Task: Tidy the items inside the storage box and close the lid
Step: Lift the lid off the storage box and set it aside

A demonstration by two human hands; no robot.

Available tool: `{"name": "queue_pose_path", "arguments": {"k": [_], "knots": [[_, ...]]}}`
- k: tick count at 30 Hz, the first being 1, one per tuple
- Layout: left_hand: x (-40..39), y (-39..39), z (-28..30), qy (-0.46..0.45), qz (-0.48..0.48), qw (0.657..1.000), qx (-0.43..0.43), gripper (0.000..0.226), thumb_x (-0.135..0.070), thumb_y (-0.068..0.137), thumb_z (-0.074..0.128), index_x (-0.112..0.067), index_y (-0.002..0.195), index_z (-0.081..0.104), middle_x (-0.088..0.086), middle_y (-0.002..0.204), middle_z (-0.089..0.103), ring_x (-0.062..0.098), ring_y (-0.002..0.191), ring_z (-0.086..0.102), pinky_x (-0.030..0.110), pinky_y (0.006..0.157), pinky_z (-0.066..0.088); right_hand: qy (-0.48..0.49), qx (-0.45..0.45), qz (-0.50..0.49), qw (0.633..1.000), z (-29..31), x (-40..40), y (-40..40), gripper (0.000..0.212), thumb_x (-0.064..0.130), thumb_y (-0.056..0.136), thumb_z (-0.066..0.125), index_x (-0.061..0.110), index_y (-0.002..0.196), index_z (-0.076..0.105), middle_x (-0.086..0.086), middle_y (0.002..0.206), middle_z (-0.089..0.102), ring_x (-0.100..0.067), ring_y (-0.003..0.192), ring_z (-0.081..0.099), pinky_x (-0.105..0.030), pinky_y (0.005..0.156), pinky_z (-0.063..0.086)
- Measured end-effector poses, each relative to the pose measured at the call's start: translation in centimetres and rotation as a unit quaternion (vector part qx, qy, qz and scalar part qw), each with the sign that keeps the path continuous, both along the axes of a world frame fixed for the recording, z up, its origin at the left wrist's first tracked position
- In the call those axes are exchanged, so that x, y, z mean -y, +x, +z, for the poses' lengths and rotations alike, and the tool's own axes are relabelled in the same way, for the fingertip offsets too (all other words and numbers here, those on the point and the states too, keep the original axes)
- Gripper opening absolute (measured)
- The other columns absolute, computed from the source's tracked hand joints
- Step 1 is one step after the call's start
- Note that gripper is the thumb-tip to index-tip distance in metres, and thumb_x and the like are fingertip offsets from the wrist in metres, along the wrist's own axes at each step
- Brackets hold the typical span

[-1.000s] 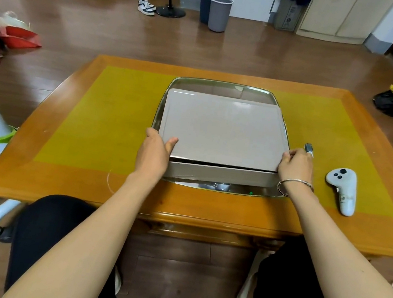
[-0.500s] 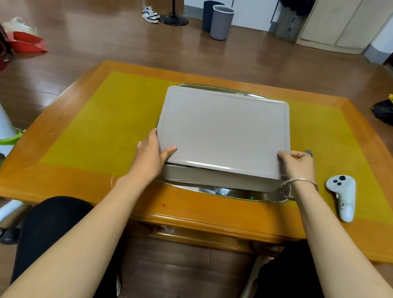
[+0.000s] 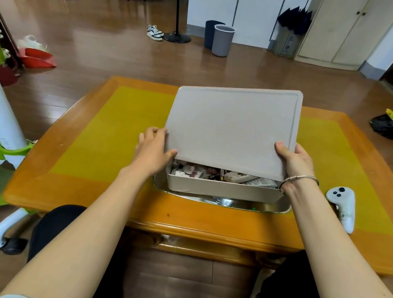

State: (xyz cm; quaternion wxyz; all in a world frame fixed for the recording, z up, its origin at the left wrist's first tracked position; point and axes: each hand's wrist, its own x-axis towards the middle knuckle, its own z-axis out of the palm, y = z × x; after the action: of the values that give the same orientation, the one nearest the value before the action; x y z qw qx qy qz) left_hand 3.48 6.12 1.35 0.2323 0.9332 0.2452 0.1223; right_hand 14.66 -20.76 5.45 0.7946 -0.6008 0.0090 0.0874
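We record a beige storage box [image 3: 222, 188] standing in a shiny metal tray [image 3: 223, 201] on the wooden table [image 3: 180, 213], which has a yellow centre panel. All positions below are given relative to the box.

The lid [image 3: 232, 126] is held tilted above the box, its near edge low over the opening and its far edge raised, the right far corner higher than the left. A gap under the near edge exposes the contents [image 3: 222, 175]: a jumble of small items, among them what looks like a white power strip toward the right side. The individual pieces are too small for us to identify further.

The left hand [image 3: 152, 151] grasps the lid at its near left corner, thumb on the top face near the edge, fingers running up along the left side. The right hand [image 3: 295, 162] grasps the lid at its right edge, thumb lying on the top surface and fingers wrapped behind the rim. A silver bracelet [image 3: 300, 178] sits on the right wrist, just beside the box's near right corner.

To the right of the box, apart from the tray, a white handheld controller [image 3: 342, 206] with dark buttons lies on the table.

Well beyond the box, on the wood floor, we note a grey waste bin [image 3: 222, 40] with a darker bin just beside it, a pair of sneakers [image 3: 154, 32] and a black stand base [image 3: 177, 37]. Far left of the box lies a red dustpan [image 3: 37, 58].
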Motion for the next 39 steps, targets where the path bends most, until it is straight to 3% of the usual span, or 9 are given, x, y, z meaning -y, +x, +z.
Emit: {"name": "queue_pose_path", "arguments": {"k": [7,11,15,23,27,30,32,35,39], "knots": [[1.9,1.0,5.2,-0.060,-0.076,0.991,0.089,0.054,-0.030,0.094,0.055,-0.017,0.142,0.034,0.007,0.143,0.040,0.026,0.129,0.039,0.043,0.107,0.036,-0.073,0.215,-0.066,0.972,3.8,-1.0,-1.2,0.024,0.007,0.089,0.059,0.007,0.113,0.058,-0.002,0.101,0.066,-0.007,0.087,0.063,-0.020,0.079,0.053],[2.1,0.7,8.6,-0.125,-0.099,0.974,0.159,0.038,-0.029,0.098,0.049,-0.014,0.133,0.045,0.001,0.121,0.056,0.016,0.106,0.054,0.028,0.089,0.042,-0.152,0.372,-0.094,0.911,5.1,-1.1,-1.9,0.014,0.005,0.087,0.061,0.011,0.099,0.061,0.010,0.081,0.058,0.010,0.069,0.052,-0.007,0.066,0.042],[2.2,0.5,10.8,-0.220,-0.085,0.952,0.195,0.033,-0.039,0.102,0.033,-0.018,0.111,0.056,-0.002,0.099,0.067,0.004,0.075,0.062,0.021,0.063,0.039,-0.222,0.434,-0.051,0.872,4.7,-0.6,-2.6,0.016,0.009,0.086,0.061,0.019,0.097,0.066,0.016,0.075,0.060,0.001,0.067,0.054,-0.017,0.061,0.044],[2.4,0.1,11.8,-0.338,-0.054,0.935,0.090,0.064,-0.070,0.089,0.033,-0.013,0.087,0.062,0.001,0.084,0.071,0.017,0.066,0.070,0.028,0.055,0.035,-0.431,0.619,0.022,0.657,3.2,0.6,-3.3,0.020,0.003,0.079,0.067,0.015,0.095,0.072,0.001,0.088,0.071,-0.020,0.084,0.065,-0.034,0.074,0.038],[2.8,0.3,9.9,-0.357,-0.043,0.932,0.042,0.025,-0.019,0.090,0.060,-0.005,0.111,0.057,0.006,0.092,0.063,0.021,0.073,0.066,0.029,0.056,0.049,-0.459,0.638,0.057,0.616,2.4,0.9,-3.6,0.025,0.006,0.076,0.071,0.017,0.098,0.071,0.003,0.092,0.071,-0.022,0.091,0.064,-0.037,0.077,0.039],[3.2,0.2,8.3,-0.407,-0.011,0.911,0.066,0.054,-0.003,0.093,0.050,-0.002,0.143,0.031,0.011,0.113,0.058,0.019,0.080,0.061,0.033,0.062,0.056,-0.524,0.537,0.141,0.646,1.5,0.8,-3.4,0.040,0.055,0.082,0.058,0.029,0.112,0.065,0.012,0.110,0.066,-0.014,0.108,0.053,-0.035,0.088,0.033],[2.9,-0.2,7.0,-0.396,-0.009,0.914,0.083,0.061,-0.004,0.095,0.049,-0.006,0.148,0.020,0.016,0.126,0.055,0.022,0.091,0.062,0.036,0.070,0.055,-0.500,0.433,0.163,0.732,0.5,0.6,-3.1,0.059,0.068,0.083,0.041,0.028,0.123,0.057,0.010,0.127,0.056,-0.012,0.121,0.043,-0.034,0.099,0.029],[2.3,-1.0,5.2,-0.367,-0.014,0.923,0.113,0.062,-0.010,0.098,0.046,-0.012,0.151,0.014,0.018,0.132,0.052,0.021,0.100,0.059,0.027,0.072,0.051,-0.447,0.266,0.086,0.849,-1.0,0.5,-1.9,0.057,0.053,0.091,0.045,0.014,0.133,0.047,-0.004,0.133,0.051,-0.020,0.122,0.045,-0.034,0.101,0.035],[1.3,-2.2,3.3,-0.370,-0.006,0.919,0.135,0.057,-0.009,0.100,0.042,-0.012,0.151,0.016,0.015,0.150,0.034,0.022,0.126,0.046,0.040,0.103,0.041,-0.440,0.168,0.132,0.872,-2.4,-0.8,-1.8,0.038,0.039,0.093,0.051,0.009,0.114,0.059,-0.008,0.097,0.066,-0.019,0.080,0.060,-0.029,0.066,0.046]]}}
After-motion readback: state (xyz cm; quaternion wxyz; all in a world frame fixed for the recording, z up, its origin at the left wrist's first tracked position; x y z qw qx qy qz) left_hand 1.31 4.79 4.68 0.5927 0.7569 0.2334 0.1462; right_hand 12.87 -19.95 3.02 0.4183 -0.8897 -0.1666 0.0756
